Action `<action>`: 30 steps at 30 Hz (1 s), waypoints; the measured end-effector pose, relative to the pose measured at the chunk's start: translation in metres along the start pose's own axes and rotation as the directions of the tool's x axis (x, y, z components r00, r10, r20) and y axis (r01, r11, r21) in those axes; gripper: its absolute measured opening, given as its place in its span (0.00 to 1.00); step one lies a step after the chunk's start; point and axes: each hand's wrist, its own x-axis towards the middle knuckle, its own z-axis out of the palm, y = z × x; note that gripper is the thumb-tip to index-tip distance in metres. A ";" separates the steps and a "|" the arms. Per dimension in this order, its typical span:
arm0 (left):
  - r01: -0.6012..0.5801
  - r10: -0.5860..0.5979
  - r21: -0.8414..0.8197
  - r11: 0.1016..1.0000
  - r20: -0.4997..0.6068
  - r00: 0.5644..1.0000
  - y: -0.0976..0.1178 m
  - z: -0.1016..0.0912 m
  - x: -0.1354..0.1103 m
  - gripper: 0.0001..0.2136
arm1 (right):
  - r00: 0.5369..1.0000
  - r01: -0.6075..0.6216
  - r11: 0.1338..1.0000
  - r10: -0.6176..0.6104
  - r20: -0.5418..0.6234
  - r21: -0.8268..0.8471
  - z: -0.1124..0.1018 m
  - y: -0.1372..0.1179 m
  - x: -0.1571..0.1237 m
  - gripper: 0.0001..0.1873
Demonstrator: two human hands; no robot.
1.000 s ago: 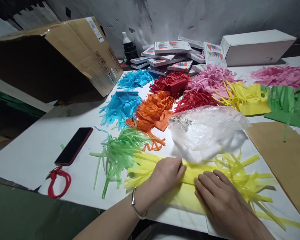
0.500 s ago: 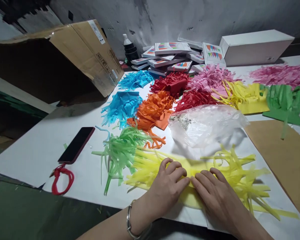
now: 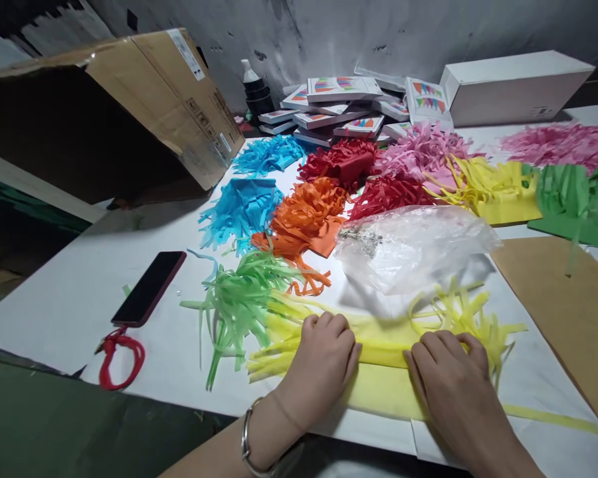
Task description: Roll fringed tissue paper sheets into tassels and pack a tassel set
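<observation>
A yellow fringed paper sheet (image 3: 383, 345) lies at the near edge of the white table (image 3: 80, 292). My left hand (image 3: 321, 362) rests on its left part, fingers curled over the rolled fold. My right hand (image 3: 451, 382) presses on its right part, fingers curled around the fold where the yellow strips fan out. A metal bangle (image 3: 246, 441) sits on my left wrist. Green paper fringe (image 3: 239, 302) lies just left of the yellow sheet.
A crumpled clear plastic bag (image 3: 413, 249) lies behind the yellow sheet. Farther back are orange (image 3: 306, 219), blue (image 3: 242, 209), red (image 3: 346, 166), pink and yellow fringe piles, small printed boxes (image 3: 339, 106), a white box (image 3: 513, 86). A phone (image 3: 149, 289) with red cord and a cardboard box (image 3: 114, 113) sit left.
Both hands slid apart along the yellow fold and curled their fingers over it. The loose yellow strips on the right have been gathered in toward the fold.
</observation>
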 end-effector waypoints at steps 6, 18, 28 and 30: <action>0.012 -0.016 0.060 0.998 0.069 0.997 0.001 0.000 0.013 0.10 | 0.993 0.064 0.998 -0.066 -0.099 -0.018 0.004 -0.003 -0.004 0.13; -0.266 0.259 -0.032 0.964 -0.143 0.955 -0.006 0.003 -0.006 0.05 | 0.990 0.119 0.958 -0.096 -0.099 0.261 0.007 -0.012 0.004 0.12; -0.331 0.310 -0.151 0.931 -0.148 0.939 -0.004 0.007 -0.002 0.04 | 0.952 0.294 0.955 -0.290 -0.101 0.031 0.011 -0.021 0.007 0.15; -0.345 0.323 -0.132 0.929 -0.161 0.933 -0.005 0.009 -0.005 0.07 | 0.953 0.293 0.956 -0.288 -0.097 0.034 0.011 -0.020 0.006 0.15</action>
